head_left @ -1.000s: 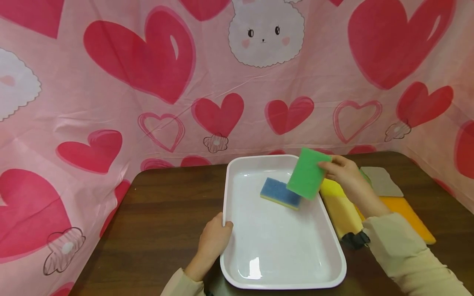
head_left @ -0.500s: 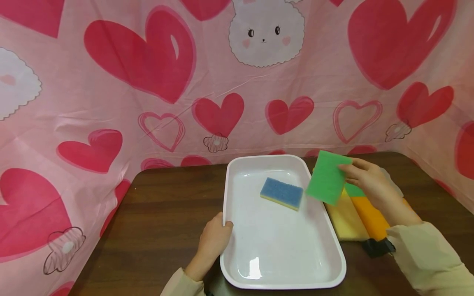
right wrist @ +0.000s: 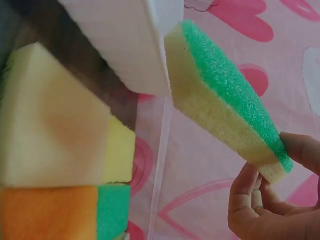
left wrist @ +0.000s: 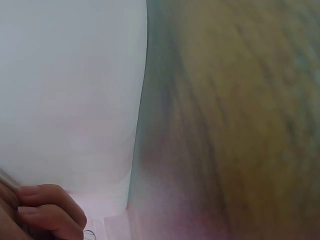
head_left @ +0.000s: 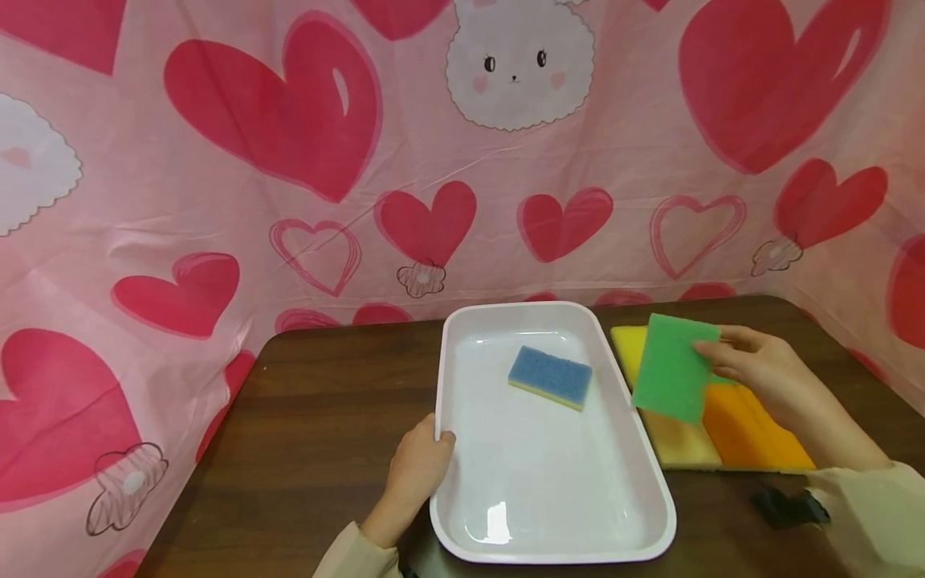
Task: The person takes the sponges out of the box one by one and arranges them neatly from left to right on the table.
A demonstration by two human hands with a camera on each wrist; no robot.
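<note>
My right hand (head_left: 766, 369) pinches a sponge (head_left: 674, 368) by its right edge, thumb on the green face. In the right wrist view this sponge (right wrist: 225, 100) shows a green scouring layer over a pale yellow foam body. It is held up over the tray's right rim and the sponges beside it. My left hand (head_left: 421, 457) grips the left wall of a white rectangular tray (head_left: 542, 490), with fingers (left wrist: 52, 212) curled under the rim in the left wrist view. Inside the tray, toward the back, lies a blue-topped sponge (head_left: 551, 376) with a yellow underside.
Right of the tray, a yellow sponge (head_left: 630, 345), a pale yellow one (head_left: 682, 445) and an orange one (head_left: 751, 429) lie side by side. A green sponge (right wrist: 112, 207) adjoins the orange one. The dark wooden table (head_left: 318, 401) ends at a pink heart-print cloth (head_left: 433, 144).
My right hand has carried the green sponge rightward and slightly down, from over the tray to its right rim, uncovering the blue sponge. My left hand and the tray have stayed put.
</note>
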